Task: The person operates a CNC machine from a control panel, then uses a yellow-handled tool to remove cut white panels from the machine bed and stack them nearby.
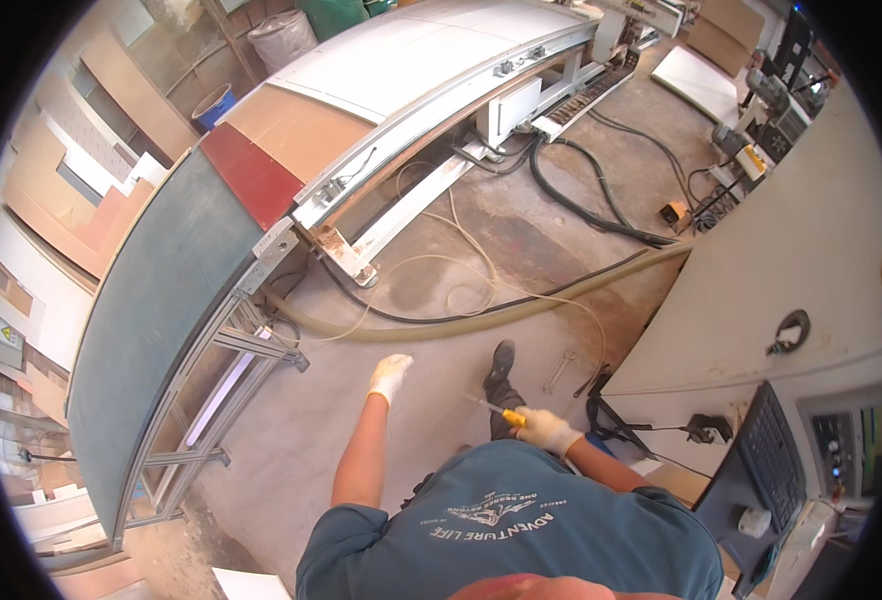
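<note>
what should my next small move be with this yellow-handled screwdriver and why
I'd probably angle the yellow-handled screwdriver downward: your right hand grips it, and its tip seems to point out toward your gloved left hand, which appears to hold nothing.

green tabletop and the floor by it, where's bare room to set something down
The green tabletop is bare up to the red panel; so is the pale floor between its metal frame and the left hand. Crowded: beyond the thick hose, where cables sprawl.
</note>
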